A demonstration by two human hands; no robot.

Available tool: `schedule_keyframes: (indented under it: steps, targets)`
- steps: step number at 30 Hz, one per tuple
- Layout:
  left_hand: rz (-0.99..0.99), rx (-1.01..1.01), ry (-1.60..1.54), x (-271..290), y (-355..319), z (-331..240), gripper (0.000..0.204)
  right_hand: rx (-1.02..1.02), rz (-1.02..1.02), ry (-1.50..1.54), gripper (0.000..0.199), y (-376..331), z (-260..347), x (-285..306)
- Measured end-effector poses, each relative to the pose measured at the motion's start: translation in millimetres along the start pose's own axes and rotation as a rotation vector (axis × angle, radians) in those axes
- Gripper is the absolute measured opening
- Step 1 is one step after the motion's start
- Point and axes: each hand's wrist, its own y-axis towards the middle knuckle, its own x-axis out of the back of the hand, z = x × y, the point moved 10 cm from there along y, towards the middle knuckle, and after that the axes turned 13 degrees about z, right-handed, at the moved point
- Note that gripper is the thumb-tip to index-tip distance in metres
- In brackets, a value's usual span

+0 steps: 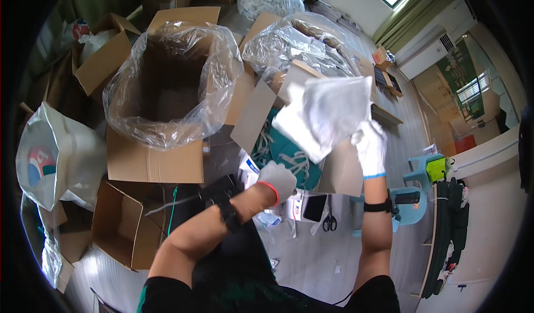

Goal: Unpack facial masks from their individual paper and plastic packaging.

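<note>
Boxes (156, 160) crowd the grey floor (345, 257)
Right fingers (361, 132) pinch a whitish packet (338, 108); left fingers' (287, 173) grip, I can't tell.

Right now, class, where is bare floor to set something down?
Bare floor shows this side of the black scissors and front blue seat, flanking the right forearm. Crowded: leftward, around the plastic-lined carton, white sack and smaller open carton; teal fabric lies beside the left hand.

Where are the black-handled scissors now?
In the head view, the black-handled scissors lie low, right of centre, on the grey floor, right of the black rectangular phone.
</note>
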Motion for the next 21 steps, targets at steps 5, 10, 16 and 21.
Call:
schedule_keyframes:
  steps: [5, 10, 16, 21]
  targets:
    - [0.026, 0.035, -0.168, 3, -4, 8, 0.023, 0.000, -0.312, 0.209, 0.024, 131, -12, 23]
    - [0.065, 0.026, -0.210, -1, 1, 10, 0.046, -0.016, 0.130, 0.424, 0.034, 173, 0, -28]
    - [0.028, 0.024, -0.177, -5, 7, 6, 0.036, -0.229, 0.718, -0.919, 0.033, 43, -55, -91]
    - [-0.148, -0.023, -0.085, -1, -2, -2, 0.029, -0.645, 0.612, -1.417, 0.103, -10, -125, -81]
